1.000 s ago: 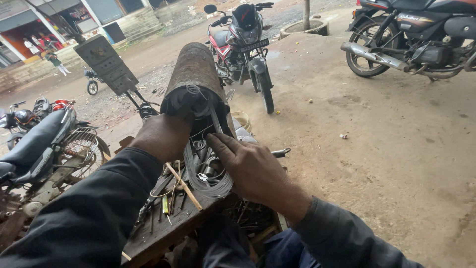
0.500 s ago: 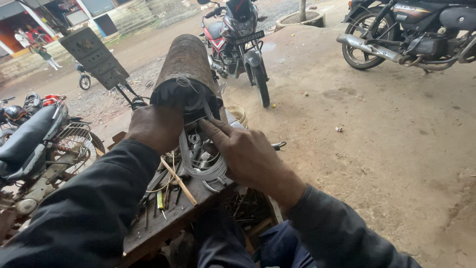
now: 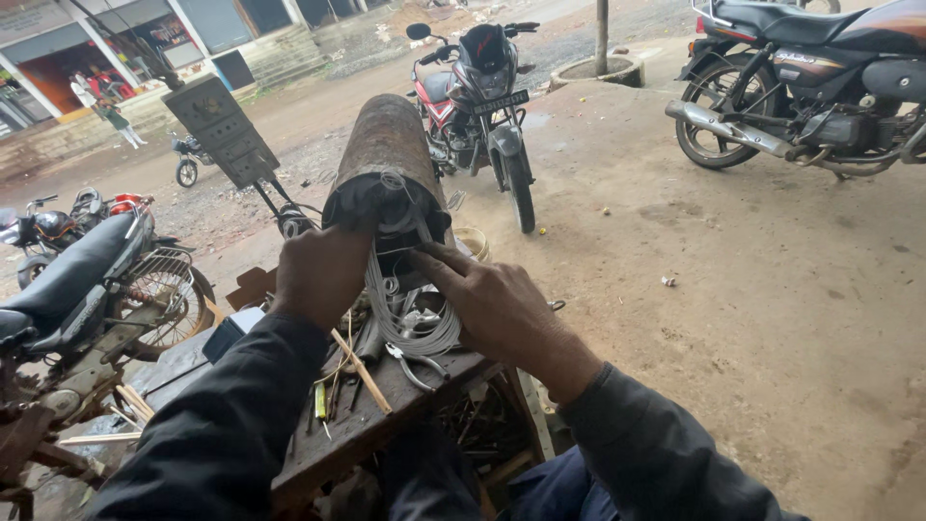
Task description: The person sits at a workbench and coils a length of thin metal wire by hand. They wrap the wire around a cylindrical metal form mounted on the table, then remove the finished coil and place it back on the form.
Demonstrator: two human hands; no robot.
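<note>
A rusty brown metal cylinder point(image 3: 386, 145), rough and pitted along its rounded side, lies with its near end over the far edge of a dark, worn wooden workbench point(image 3: 318, 449). That near end is capped in black rubbery material, matte and creased. The left hand point(image 3: 323, 270) is closed around the left side of this black end, fingers wrapped out of sight, gripping it. The right hand point(image 3: 492, 304) rests just beside it on the right, its fingers point(image 3: 439, 259) stretched forward and pressing on the lower edge of the cap, where thin pale grey cable point(image 3: 415, 328) crosses; whether they pinch the cable or only press on it cannot be told. The cable is smooth and glossy, looped several times into a loose coil that hangs from the cylinder's end down onto the workbench top, between the two hands.

On the bench, near its left edge, lie a thin straight wooden stick point(image 3: 362, 371), a small yellow-handled tool point(image 3: 321, 400) and dull grey metal bits among the coil, too cluttered to tell apart. Beneath the right corner of the bench, tangled dark metal parts fill an open space; they are too dim to identify. Both forearms wear dark cloth sleeves.

Beyond the cylinder stands a red and black motorcycle point(image 3: 477, 106) on damp, gritty ground.
</note>
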